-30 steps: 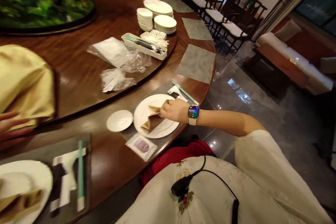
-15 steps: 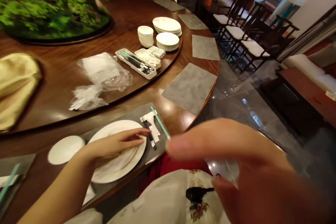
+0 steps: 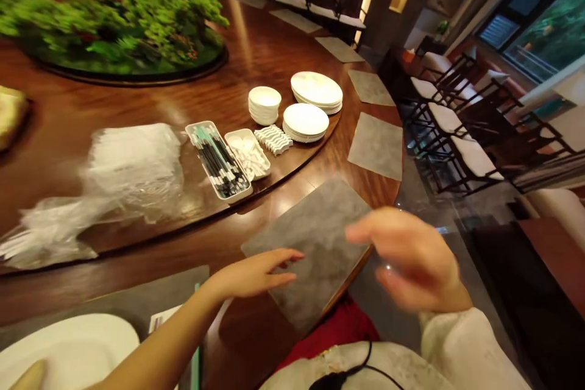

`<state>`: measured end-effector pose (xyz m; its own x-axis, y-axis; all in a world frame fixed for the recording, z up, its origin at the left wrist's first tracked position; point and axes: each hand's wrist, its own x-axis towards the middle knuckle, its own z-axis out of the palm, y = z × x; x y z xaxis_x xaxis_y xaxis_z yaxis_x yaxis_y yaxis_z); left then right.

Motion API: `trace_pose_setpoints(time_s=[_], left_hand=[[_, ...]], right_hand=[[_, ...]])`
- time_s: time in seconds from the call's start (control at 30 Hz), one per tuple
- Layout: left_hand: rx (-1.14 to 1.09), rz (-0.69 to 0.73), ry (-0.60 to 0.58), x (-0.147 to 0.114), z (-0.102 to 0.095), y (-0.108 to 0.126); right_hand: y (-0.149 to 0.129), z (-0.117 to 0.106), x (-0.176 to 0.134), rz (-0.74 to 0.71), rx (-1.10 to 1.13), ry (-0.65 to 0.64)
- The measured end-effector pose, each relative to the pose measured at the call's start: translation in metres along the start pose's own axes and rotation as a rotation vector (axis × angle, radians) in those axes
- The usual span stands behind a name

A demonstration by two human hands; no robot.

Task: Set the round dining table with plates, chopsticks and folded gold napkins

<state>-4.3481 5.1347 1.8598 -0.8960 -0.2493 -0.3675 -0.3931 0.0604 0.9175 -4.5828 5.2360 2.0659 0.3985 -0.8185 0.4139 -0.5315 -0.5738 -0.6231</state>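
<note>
My left hand (image 3: 260,271) reaches over the near edge of a grey placemat (image 3: 315,225), its fingers apart with nothing in them. Whether it touches the mat I cannot tell. Beyond the mat's right side hangs my right hand (image 3: 409,259), blurred, with thumb and index finger spread and nothing visible between them. Under my left forearm lie a white plate (image 3: 91,341) and part of a turquoise chopstick (image 3: 195,353), partly hidden by the arm.
On the raised turntable are a tray of black-and-turquoise chopsticks (image 3: 219,161), a dish of small white pieces (image 3: 249,155), white rests (image 3: 274,139), stacked bowls (image 3: 265,105), small plates (image 3: 305,122), large plates (image 3: 316,91) and a plastic bag (image 3: 134,164). Greenery (image 3: 137,18) stands centrally; chairs (image 3: 470,152) are at right.
My view has shifted right along the table. My left hand has gone from above the set plate to the grey placemat. My right hand has moved farther from the camera.
</note>
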Motion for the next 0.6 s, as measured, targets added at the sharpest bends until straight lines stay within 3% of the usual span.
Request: trace_pose_setpoints(time_s=[0.07,0.13,0.23,0.3,0.43,0.6], left_hand=[[-0.082,0.019,0.039,0.023,-0.014,0.019],[-0.204,0.016,0.176,0.051,-0.031,0.025],[-0.402,-0.051,0.565,0.102,-0.054,0.017],[-0.54,-0.147,0.803,0.139,-0.067,0.011],[-0.78,-0.237,1.004,0.207,-0.1,0.013],[-0.842,-0.254,1.265,0.285,-0.172,0.005]], right_hand=[[0.101,-0.017,0.023,0.122,0.13,0.045],[0.213,-0.035,0.048,0.344,0.234,0.098],[0.369,-0.063,0.095,0.703,0.336,0.178],[0.452,-0.08,0.132,0.858,0.302,0.216],[0.568,-0.097,0.199,1.051,0.294,0.272],[0.66,-0.091,0.244,1.174,0.215,0.353]])
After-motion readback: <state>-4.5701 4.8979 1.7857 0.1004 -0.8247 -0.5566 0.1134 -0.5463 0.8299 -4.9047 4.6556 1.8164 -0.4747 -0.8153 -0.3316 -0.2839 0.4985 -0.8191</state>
